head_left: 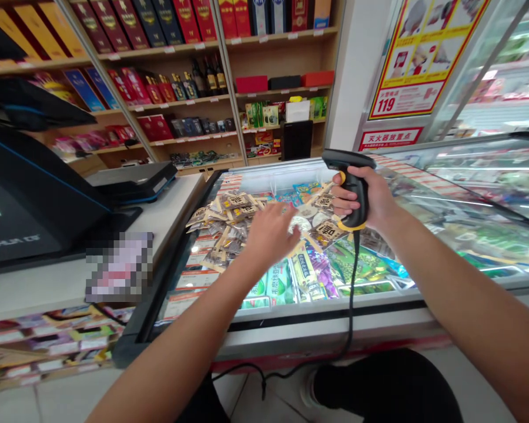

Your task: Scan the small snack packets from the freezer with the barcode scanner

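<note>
My right hand [377,194] is wrapped round the grip of a black and yellow barcode scanner [347,158], raised above the glass top of a chest freezer [335,308]. A black cord hangs down from the scanner's base. Over a heap of small snack packets [229,226] on the glass, my left hand [271,232] reaches forward, palm down, with its fingers extended. Whether its fingertips touch the packets I cannot tell. More packets [328,232] lie under the scanner, beige with dark labels. Green and purple bags [311,270] show through the glass beneath.
On the left, a counter [180,202] carries a dark checkout machine [35,194], a flat scale [132,176] and a blurred-out phone-like object [121,267]. Shelves [176,103] of boxes and bottles stand behind. The scanner cord [351,305] drapes over the freezer's front edge, near my legs.
</note>
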Action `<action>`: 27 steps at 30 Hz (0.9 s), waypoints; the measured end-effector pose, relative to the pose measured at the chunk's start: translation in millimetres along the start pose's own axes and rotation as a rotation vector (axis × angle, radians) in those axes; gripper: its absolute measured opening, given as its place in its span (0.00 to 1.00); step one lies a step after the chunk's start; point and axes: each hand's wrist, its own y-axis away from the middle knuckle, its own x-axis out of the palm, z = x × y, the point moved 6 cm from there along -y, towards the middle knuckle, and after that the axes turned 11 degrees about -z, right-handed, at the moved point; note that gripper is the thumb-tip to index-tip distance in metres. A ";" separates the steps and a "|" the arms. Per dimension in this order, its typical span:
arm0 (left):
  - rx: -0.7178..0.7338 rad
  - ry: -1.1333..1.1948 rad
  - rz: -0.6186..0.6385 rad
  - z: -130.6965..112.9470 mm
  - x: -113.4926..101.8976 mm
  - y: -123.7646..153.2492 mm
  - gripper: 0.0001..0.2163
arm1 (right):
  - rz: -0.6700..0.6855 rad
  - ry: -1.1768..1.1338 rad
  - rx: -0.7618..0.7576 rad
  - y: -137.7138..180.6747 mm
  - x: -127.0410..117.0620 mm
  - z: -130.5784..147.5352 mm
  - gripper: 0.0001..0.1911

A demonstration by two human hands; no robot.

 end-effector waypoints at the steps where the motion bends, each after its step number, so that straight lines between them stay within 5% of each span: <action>1: 0.064 0.081 0.067 -18.9 13.5 3.0 0.21 | -0.008 -0.005 -0.001 0.1 -0.4 0.7 0.12; 5: 0.102 0.126 0.139 -54.9 48.4 8.5 0.31 | -0.023 -0.005 0.015 -1.1 -1.5 -1.2 0.12; 10: 0.072 0.121 0.146 -48.3 45.6 5.9 0.13 | -0.015 0.023 0.010 2.2 2.9 1.2 0.13; 17: -0.504 0.940 0.225 -4.0 34.4 1.5 0.16 | 0.064 0.021 -0.060 22.9 2.4 25.7 0.20; 20: -0.713 1.156 0.134 13.2 31.9 -1.5 0.19 | 0.108 0.037 -0.107 27.6 -0.2 32.7 0.22; 27: -0.929 1.463 0.001 27.2 29.2 -2.6 0.13 | 0.271 0.359 0.102 25.3 11.1 -2.0 0.20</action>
